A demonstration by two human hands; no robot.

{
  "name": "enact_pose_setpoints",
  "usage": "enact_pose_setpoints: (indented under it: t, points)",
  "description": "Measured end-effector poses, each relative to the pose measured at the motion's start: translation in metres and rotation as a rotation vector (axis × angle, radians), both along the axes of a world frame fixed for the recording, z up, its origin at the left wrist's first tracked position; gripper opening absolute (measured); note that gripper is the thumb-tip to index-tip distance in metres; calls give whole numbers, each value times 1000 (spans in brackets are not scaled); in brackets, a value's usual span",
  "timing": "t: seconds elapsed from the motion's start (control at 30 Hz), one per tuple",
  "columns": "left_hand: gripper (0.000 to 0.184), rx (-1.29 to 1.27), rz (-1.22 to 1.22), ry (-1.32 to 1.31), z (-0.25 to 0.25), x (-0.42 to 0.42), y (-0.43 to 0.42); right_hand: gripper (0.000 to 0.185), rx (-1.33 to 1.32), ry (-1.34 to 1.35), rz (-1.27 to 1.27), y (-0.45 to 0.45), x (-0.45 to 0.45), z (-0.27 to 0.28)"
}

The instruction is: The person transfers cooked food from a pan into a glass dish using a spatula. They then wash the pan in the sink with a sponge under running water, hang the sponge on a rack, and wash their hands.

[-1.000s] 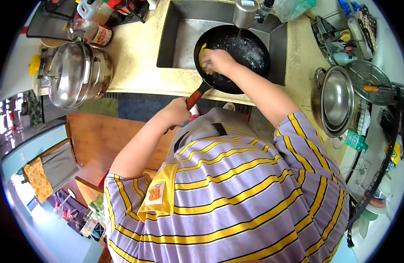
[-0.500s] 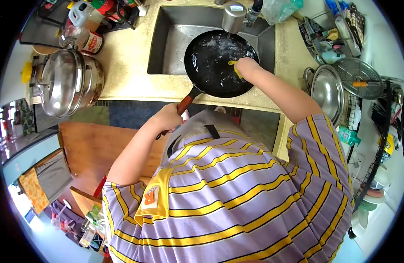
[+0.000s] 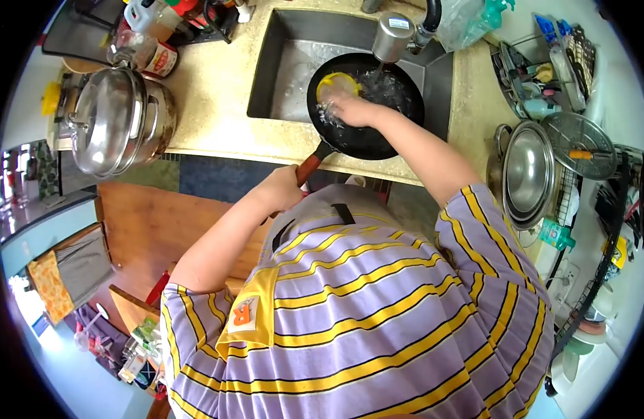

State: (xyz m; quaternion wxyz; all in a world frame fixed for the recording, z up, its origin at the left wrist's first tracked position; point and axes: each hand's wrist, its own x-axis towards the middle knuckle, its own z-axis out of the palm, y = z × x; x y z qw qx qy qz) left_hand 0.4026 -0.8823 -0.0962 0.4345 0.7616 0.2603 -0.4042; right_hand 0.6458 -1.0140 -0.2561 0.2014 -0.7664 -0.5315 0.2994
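Observation:
A black pan [image 3: 378,136] rests over the front edge of the sink [image 3: 280,98], with water in it. My left hand [image 3: 283,188] is closed round its wooden handle [image 3: 310,167]. Inside the pan, toward its left side, my right hand [image 3: 346,106] presses on a yellow cloth [image 3: 337,82]; the fingers are partly blurred by splashing water. Water runs from the metal faucet [image 3: 393,38] into the pan, just right of the cloth.
A lidded steel pot [image 3: 112,122] and bottles [image 3: 154,56] stand on the left counter. Steel bowls [image 3: 530,174], a round strainer [image 3: 580,143] and a utensil rack [image 3: 510,73] are on the right. A plastic bag [image 3: 465,24] lies behind the sink.
My right hand has moved with the yellow cloth from the pan's left side to its right and back to the upper left. My left hand stays on the handle.

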Motion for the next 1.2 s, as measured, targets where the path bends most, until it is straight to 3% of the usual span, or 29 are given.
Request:
enact_pose_setpoints:
  t: [0.07, 0.17, 0.2, 0.37, 0.4, 0.5, 0.53, 0.57, 0.6, 0.67, 0.7, 0.8, 0.87, 0.97, 1.1, 1.2]
  points:
    - [32, 23, -1, 15, 2, 1, -2, 37, -192, 109, 104, -6, -19, 55]
    - [29, 9, -5, 9, -5, -1, -1, 34, -73, 109, 391, -40, -19, 40]
    - [28, -2, 3, -6, -6, -2, 1, 31, -165, 89, 499, -51, -17, 58]
    - [22, -57, 65, -39, -6, -7, -1, 26, -807, -93, 315, -81, -3, 120]
    - [22, -56, 60, -40, -7, -8, 0, 23, -693, -361, 511, -95, 15, 87]
    - [21, -32, 41, -38, -3, -5, 2, 41, -711, -433, 216, -102, 54, 12]
    - [22, -11, 28, -30, 9, -1, 0, 48, -711, -453, 119, -88, 46, 28]
    - [22, 12, 14, -22, 15, 1, 0, 60, -514, -549, 13, -82, 29, 46]
    - [22, 15, 13, -38, 12, -1, 2, 60, -344, -534, -38, -78, 36, 8]
    - [24, 20, 5, -74, 1, -4, 2, 42, -236, -273, -135, -41, 29, 32]
    - [24, 30, -4, -88, -4, -4, 3, 34, -114, -234, -136, -30, 34, 7]
    - [27, 43, -14, -73, -7, -3, 1, 21, 62, -61, -263, 7, 3, 15]
    - [28, 26, 9, -2, 2, 0, -1, 21, 153, 289, -415, 24, -8, 17]
    - [27, 73, 5, -115, -23, -12, -5, 27, 240, 1162, -879, 34, -32, 41]
    - [27, 45, 32, -118, -28, -15, -6, 50, 77, 1222, -677, 20, -50, 68]
    - [25, 2, 48, -73, -12, -6, -6, 41, -130, 1018, -376, 0, -53, 77]
